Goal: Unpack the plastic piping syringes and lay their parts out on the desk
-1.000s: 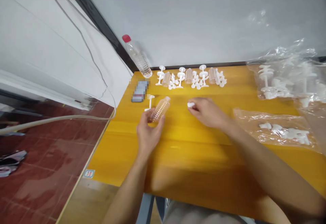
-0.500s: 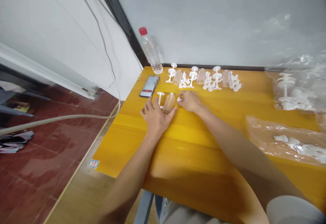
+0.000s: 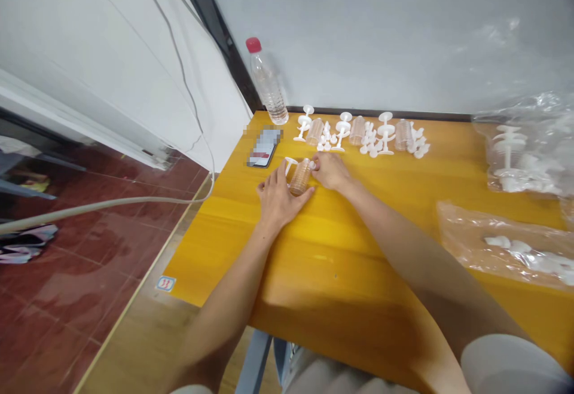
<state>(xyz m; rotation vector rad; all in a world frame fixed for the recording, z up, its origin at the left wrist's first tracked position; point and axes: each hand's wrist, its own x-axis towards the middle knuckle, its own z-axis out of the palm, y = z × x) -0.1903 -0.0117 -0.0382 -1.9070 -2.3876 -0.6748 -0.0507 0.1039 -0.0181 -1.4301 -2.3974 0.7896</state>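
Note:
A clear ribbed plastic cylinder [image 3: 299, 177] lies on the yellow table. Beside it is a white plunger-like piece with a disc end [image 3: 289, 163], partly hidden by fingers. My left hand [image 3: 277, 198] spreads around the near end of both, thumb stretched out to the right and fingers along the left; whether it presses on them is unclear. My right hand [image 3: 330, 170] pinches a small white piece [image 3: 313, 165] close to the cylinder's upper right side.
Along the back lie white disc-ended pieces [image 3: 344, 125], clear cylinders [image 3: 357, 131] and small white parts [image 3: 370, 143] in groups. A red-capped bottle [image 3: 271, 89] and a phone [image 3: 264, 147] are at left. Plastic bags [image 3: 461, 232] with white parts lie at right.
My left hand has shifted right, and the white disc-ended piece now lies closer to the cylinder. My right hand has brought the small white piece nearer the cylinder.

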